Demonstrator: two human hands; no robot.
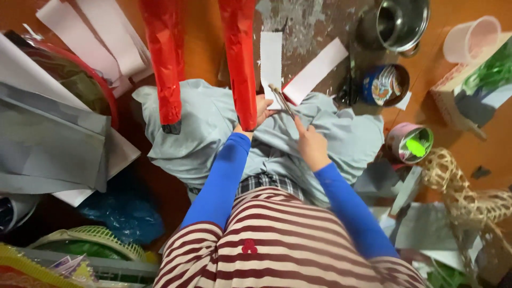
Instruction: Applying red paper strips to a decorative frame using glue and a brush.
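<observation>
My left hand [262,110] sits at the lower end of a white paper strip [271,58] and is partly hidden behind a red paper-wrapped leg [241,64]. It seems to hold the strip against my grey-clothed lap [213,128]. My right hand [311,144] grips a thin brush [281,99] whose tip rests on the strip's lower end. A second red-wrapped leg [166,58] stands to the left. Blue sleeves cover both arms.
Grey and white paper sheets [48,138] pile up at the left over a red basin [101,85]. A metal pot [402,21], a blue tin [385,84], a pink cup [409,143] and a wicker frame [458,186] stand at the right. Another white strip [316,70] lies nearby.
</observation>
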